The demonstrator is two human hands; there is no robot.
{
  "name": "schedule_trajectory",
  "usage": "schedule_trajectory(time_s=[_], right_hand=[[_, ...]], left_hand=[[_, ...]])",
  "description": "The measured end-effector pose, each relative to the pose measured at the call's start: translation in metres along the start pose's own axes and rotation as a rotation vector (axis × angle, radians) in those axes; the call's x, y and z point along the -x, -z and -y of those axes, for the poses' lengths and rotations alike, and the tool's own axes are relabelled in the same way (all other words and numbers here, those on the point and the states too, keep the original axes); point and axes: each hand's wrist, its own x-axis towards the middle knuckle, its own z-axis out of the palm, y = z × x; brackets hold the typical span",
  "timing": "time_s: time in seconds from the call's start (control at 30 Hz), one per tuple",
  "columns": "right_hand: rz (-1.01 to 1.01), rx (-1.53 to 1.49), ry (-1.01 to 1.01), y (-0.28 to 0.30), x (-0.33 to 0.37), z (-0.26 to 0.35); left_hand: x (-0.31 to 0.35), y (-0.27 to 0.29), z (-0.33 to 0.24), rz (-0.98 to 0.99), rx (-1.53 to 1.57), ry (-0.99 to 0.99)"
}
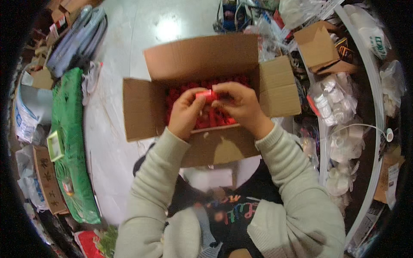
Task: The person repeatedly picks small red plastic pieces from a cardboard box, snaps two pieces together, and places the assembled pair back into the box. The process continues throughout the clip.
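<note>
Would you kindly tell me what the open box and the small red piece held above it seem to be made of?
Open box: brown cardboard, matt, judging by its creased, folded-out flaps. Small red piece: probably plastic, somewhat glossy, from its bright colour and a pale patch that may be a highlight; blur leaves other materials possible.

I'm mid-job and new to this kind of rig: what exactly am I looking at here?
There is no machine: a person is working bare-handed. The single picture comes from a fisheye camera on the person's head, looking down, so straight edges bend near the rim. The left hand pinches a small glossy red piece; the right hand is at its other end, grip unclear. Below is an open brown cardboard box holding many loose red pieces. A long green wrapped bundle lies on the left, clear plastic bags on the right.
</note>
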Motion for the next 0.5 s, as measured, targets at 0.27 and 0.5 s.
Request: schedule_trajectory(time_s=[0.27,0.5], right_hand=[[-0.026,-0.061,-0.094,-0.004,0.001,-0.009],[-0.022,0.001,0.009,-0.004,-0.002,-0.008]], left_hand=[[-0.002,0.002,-0.004,0.031,0.04,-0.05],[-0.005,0.006,-0.005,0.04,0.048,0.028]])
